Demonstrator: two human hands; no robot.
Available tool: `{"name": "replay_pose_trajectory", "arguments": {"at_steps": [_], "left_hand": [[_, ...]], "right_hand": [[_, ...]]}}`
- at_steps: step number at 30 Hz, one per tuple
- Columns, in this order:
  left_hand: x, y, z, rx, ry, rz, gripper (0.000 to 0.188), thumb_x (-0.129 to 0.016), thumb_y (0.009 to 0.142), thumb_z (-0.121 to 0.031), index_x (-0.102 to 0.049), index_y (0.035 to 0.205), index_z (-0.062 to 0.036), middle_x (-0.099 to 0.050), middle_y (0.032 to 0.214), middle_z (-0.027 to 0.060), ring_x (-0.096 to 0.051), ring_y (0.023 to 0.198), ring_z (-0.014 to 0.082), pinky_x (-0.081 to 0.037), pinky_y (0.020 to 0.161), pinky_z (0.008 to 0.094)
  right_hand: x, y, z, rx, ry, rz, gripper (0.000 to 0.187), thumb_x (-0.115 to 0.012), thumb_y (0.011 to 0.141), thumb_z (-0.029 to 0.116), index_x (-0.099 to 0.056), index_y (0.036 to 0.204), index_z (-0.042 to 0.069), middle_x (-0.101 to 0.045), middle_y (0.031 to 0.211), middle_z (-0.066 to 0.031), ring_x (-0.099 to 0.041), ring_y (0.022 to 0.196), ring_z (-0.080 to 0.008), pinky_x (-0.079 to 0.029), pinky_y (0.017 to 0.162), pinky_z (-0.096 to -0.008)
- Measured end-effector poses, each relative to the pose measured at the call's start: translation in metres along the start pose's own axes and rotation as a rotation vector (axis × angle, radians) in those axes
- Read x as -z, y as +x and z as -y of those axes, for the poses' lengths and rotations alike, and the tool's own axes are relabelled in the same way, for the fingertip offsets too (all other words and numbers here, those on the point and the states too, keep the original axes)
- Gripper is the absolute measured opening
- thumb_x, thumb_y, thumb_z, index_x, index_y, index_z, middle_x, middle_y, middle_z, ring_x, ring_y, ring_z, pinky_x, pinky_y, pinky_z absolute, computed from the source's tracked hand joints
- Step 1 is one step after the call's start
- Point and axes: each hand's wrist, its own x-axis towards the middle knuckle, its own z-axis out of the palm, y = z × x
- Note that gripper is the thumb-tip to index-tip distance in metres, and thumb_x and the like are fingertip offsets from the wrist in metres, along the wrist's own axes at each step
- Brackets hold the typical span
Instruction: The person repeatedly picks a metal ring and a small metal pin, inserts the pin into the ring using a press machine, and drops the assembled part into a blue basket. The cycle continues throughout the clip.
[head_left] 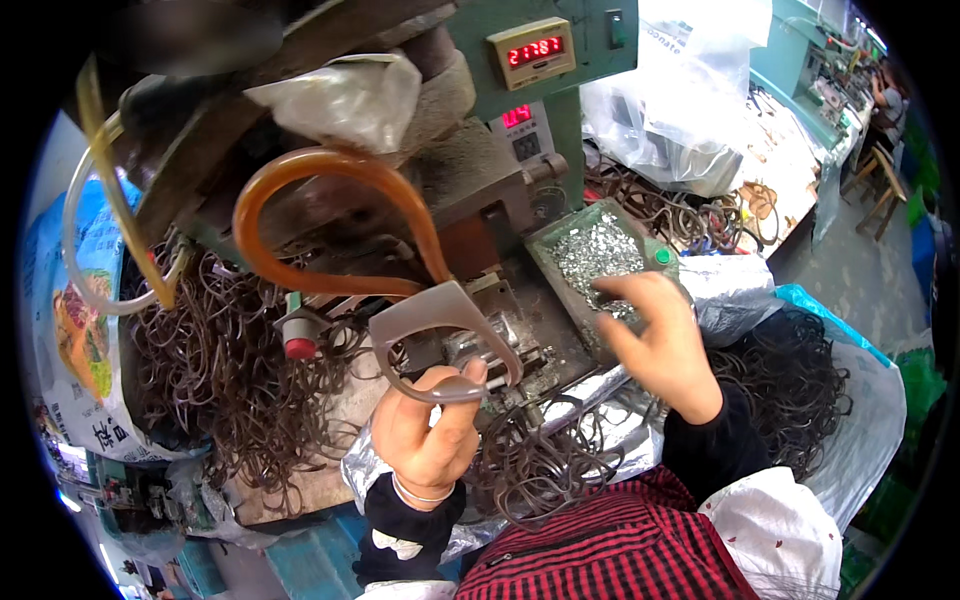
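Observation:
In my left hand (425, 435), a thin grey-brown curved strip (400, 375) is pinched between thumb and fingertips, under the head of a bench press. Its far end lies among the machine's small metal parts, where I cannot make out the contact. My right hand (665, 345) hovers at a green tray (545, 245) of small shiny metal pieces (600, 250); its thumb and forefinger stand apart, the other fingers partly hidden. A flat grey plate (430, 308) and an amber hose loop (335, 165) are just above my left hand.
Tangled brown strips are heaped left (230, 350), before my lap (540, 465) and in a bag at right (790, 390). A red-tipped button (299, 347) sits left of the press. A red-digit counter (531, 51) is above. Another person (885, 105) is far right.

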Motion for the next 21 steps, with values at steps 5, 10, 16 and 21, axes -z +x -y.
{"name": "replay_pose_trajectory", "arguments": {"at_steps": [5,10,16,21], "left_hand": [[-0.010,-0.014,0.008,-0.046,-0.002,-0.004,0.038,-0.063,0.081,0.012,-0.069,0.112,-0.0077,-0.071,0.093,0.0139,-0.062,0.073,0.0250,-0.045,0.059,0.0307],[-0.015,-0.015,0.005,-0.030,0.002,-0.033,0.043,-0.059,0.082,0.014,-0.067,0.117,-0.0089,-0.071,0.093,0.0139,-0.060,0.072,0.0256,-0.044,0.059,0.0328],[-0.021,-0.014,0.010,-0.084,-0.107,-0.090,0.031,-0.061,0.079,0.010,-0.068,0.103,-0.0075,-0.072,0.093,0.0127,-0.063,0.070,0.0276,-0.045,0.058,0.0344],[-0.016,-0.011,0.009,-0.055,-0.072,-0.028,0.035,-0.058,0.079,0.011,-0.068,0.107,-0.0087,-0.072,0.092,0.0122,-0.065,0.071,0.0273,-0.046,0.057,0.0337]], "right_hand": [[-0.011,-0.024,-0.043,-0.154,-0.510,-0.174,0.028,-0.076,0.075,0.015,-0.068,0.100,0.008,-0.061,0.089,-0.0073,-0.057,0.095,-0.0292,-0.046,0.075,-0.0433],[-0.035,0.004,-0.063,0.036,-0.444,-0.293,0.017,-0.075,0.075,0.013,-0.065,0.088,0.009,-0.061,0.082,-0.0059,-0.059,0.087,-0.0294,-0.047,0.069,-0.0432],[-0.032,0.031,-0.061,0.037,-0.360,-0.276,0.010,-0.076,0.075,0.014,-0.068,0.079,0.010,-0.062,0.078,-0.0063,-0.059,0.084,-0.0293,-0.049,0.071,-0.0420],[-0.031,0.030,-0.068,0.064,-0.268,-0.389,0.006,-0.071,0.081,0.009,-0.071,0.086,0.005,-0.066,0.082,-0.0087,-0.061,0.084,-0.0303,-0.050,0.074,-0.0406]]}}
